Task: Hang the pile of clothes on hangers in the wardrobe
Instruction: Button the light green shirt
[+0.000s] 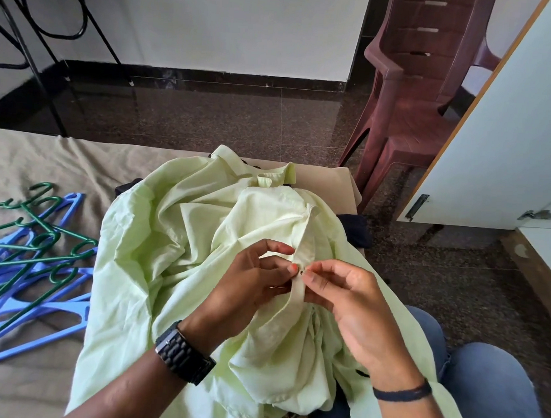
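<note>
While the shirt [199,252] lay crumpled over the pile on the bed [26,165], both hands, left [249,282] and right [343,298], pinched its placket at a button, apparently working it before hanging, with hangers [26,256] ready alongside.

**Bed and what lies on it**

A bed [26,158] with a wrinkled tan cover carries a heap of blue and green hangers [26,263]. Just right of the hangers lies a rumpled pale green shirt [174,241], spread over darker clothes [357,231] at the bed's right edge.
</note>
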A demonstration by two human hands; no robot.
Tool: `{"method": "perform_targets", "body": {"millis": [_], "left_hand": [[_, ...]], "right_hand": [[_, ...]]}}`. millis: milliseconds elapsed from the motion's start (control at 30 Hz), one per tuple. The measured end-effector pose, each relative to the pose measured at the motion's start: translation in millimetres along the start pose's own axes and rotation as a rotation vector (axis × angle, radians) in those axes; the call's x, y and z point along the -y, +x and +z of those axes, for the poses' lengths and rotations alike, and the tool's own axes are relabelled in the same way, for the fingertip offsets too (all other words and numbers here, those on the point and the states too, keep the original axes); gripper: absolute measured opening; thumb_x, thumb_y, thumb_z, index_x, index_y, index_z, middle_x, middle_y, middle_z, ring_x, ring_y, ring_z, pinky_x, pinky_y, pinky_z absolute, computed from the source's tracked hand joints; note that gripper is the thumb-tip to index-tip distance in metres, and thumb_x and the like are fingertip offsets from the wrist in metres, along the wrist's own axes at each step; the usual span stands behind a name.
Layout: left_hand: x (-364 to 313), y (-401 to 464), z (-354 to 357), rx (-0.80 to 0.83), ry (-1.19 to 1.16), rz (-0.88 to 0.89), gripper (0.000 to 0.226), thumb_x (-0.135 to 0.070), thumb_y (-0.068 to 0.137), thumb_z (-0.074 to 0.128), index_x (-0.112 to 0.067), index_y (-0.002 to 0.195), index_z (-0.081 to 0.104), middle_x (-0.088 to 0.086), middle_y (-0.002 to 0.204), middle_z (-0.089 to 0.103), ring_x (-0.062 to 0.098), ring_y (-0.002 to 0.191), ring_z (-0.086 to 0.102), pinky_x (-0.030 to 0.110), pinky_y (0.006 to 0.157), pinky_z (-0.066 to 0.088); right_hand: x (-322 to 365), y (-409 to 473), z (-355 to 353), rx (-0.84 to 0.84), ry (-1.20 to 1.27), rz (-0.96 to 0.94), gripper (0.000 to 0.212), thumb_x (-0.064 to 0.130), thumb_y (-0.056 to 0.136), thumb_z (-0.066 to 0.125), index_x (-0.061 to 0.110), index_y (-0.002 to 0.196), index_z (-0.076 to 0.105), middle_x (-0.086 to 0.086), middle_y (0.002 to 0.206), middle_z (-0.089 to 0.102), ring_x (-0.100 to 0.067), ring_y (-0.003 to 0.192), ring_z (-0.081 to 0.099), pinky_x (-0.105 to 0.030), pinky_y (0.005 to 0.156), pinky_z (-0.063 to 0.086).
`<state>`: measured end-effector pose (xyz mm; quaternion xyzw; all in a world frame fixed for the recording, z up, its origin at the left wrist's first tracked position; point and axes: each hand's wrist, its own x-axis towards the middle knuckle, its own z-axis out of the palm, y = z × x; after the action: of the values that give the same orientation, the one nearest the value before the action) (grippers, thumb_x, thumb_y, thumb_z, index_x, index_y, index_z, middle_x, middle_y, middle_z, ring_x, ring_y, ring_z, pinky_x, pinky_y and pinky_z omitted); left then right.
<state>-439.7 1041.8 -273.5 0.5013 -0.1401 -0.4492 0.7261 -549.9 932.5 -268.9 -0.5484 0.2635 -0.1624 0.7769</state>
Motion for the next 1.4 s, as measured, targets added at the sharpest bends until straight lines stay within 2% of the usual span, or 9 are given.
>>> {"method": "perform_targets", "body": {"millis": [100,200,300,400,567,767,967,1233,1400], "left_hand": [[-12.3,5.9,3.0,-0.010,0.164,-0.006,0.017,-0.010,0.080,0.067,-0.012,0.094,0.057,0.001,0.072,0.065,0.010,0.058,0.059,0.020,0.053,0.045],[-25.1,11.2,0.9,0.005,0.599,0.027,0.014,-0.030,0.089,0.063,-0.016,0.084,0.059,-0.011,0.064,0.058,0.004,0.056,0.049,0.018,0.052,0.036],[-28.6,7.6,-6.2,0.092,0.628,-0.051,0.024,-0.030,0.092,0.059,-0.019,0.071,0.060,-0.007,0.062,0.051,0.007,0.055,0.043,0.021,0.053,0.034],[-26.8,0.9,-14.1,0.158,0.557,-0.107,0.012,-0.017,0.093,0.059,-0.017,0.085,0.068,-0.005,0.072,0.059,0.007,0.064,0.052,0.023,0.060,0.040],[-21.4,-15.4,-22.9,0.303,0.617,-0.163,0.028,-0.006,0.090,0.054,-0.026,0.099,0.071,-0.011,0.088,0.064,0.003,0.076,0.051,0.016,0.065,0.039],[-17.3,-27.1,-25.4,0.347,0.793,-0.117,0.044,0.003,0.086,0.062,-0.031,0.114,0.067,-0.002,0.114,0.065,0.009,0.081,0.059,0.022,0.076,0.050],[-22.9,-36.5,-17.0,0.197,1.179,0.016,0.017,-0.015,0.083,0.071,-0.031,0.090,0.069,-0.014,0.082,0.069,0.003,0.067,0.062,0.014,0.065,0.048],[-13.6,-37.7,-13.7,-0.152,1.273,0.264,0.006,-0.033,0.088,0.064,-0.032,0.083,0.064,-0.005,0.051,0.057,0.009,0.056,0.052,0.018,0.055,0.039],[-10.4,-38.5,-11.9,-0.194,1.215,0.248,0.012,-0.034,0.088,0.064,-0.026,0.079,0.064,-0.005,0.040,0.040,0.012,0.042,0.035,0.020,0.047,0.032]], "right_hand": [[7.2,12.9,-1.1,0.109,0.383,0.186,0.013,0.009,0.063,0.072,0.004,0.075,0.071,-0.013,0.078,0.065,-0.018,0.069,0.063,-0.025,0.065,0.057],[11.0,26.4,-0.2,0.062,0.417,0.139,0.008,0.008,0.073,0.065,0.008,0.079,0.070,-0.008,0.076,0.067,-0.016,0.068,0.064,-0.024,0.063,0.056],[9.9,29.4,2.2,-0.078,-0.108,-0.090,0.005,0.013,0.083,0.068,0.013,0.088,0.068,0.005,0.073,0.067,-0.009,0.069,0.061,-0.022,0.060,0.050],[4.8,18.0,5.2,-0.209,-0.698,-0.330,0.011,0.029,0.085,0.069,0.027,0.096,0.066,0.009,0.075,0.063,-0.002,0.068,0.057,-0.014,0.060,0.043],[-5.5,-22.0,14.0,-0.175,-0.754,-0.379,0.049,0.045,0.073,0.074,0.030,0.110,0.046,0.006,0.078,0.055,-0.009,0.069,0.057,-0.017,0.061,0.045],[-17.8,-42.2,8.2,-0.167,-0.602,-0.217,0.051,0.017,0.075,0.080,0.034,0.108,0.045,0.008,0.087,0.063,-0.005,0.073,0.066,-0.016,0.063,0.050],[-17.4,-44.4,2.5,-0.132,-0.314,-0.079,0.045,0.001,0.074,0.077,0.025,0.104,0.055,0.007,0.095,0.071,-0.005,0.085,0.069,-0.021,0.073,0.054],[-15.1,-49.7,-5.6,-0.069,-0.766,-0.077,0.037,0.029,0.078,0.076,0.035,0.104,0.051,0.007,0.077,0.070,-0.001,0.063,0.065,-0.014,0.060,0.048],[-6.8,-49.9,-13.0,0.047,-0.652,0.034,0.033,0.011,0.084,0.071,0.028,0.099,0.047,0.001,0.077,0.069,-0.018,0.058,0.070,-0.027,0.062,0.055]]}}
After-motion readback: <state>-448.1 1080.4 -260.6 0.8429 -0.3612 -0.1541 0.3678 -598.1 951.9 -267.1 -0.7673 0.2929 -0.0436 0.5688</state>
